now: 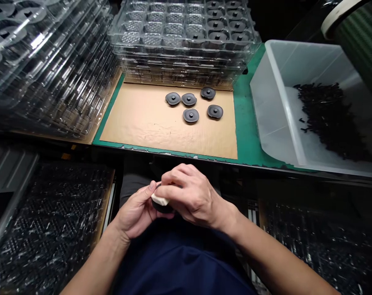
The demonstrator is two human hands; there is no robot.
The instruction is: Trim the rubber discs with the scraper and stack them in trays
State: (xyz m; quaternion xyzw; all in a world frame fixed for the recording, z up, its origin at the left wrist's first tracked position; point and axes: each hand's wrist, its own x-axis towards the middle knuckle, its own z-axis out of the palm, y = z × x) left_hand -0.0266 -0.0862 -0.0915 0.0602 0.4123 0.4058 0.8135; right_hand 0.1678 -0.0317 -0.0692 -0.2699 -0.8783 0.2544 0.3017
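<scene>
I see a black round piece (163,208) down low, with a creamy white bit (160,199) on it. The shirt (180,266) is dark blue. The cardboard (133,123) is light brown, and the surface (249,102) is green. Five discs (191,117) look dark grey. The see-through tray (153,27) has a bumpy dotted pattern. The tub (276,90) is cloudy white, and the little bits (333,119) inside are black.
</scene>
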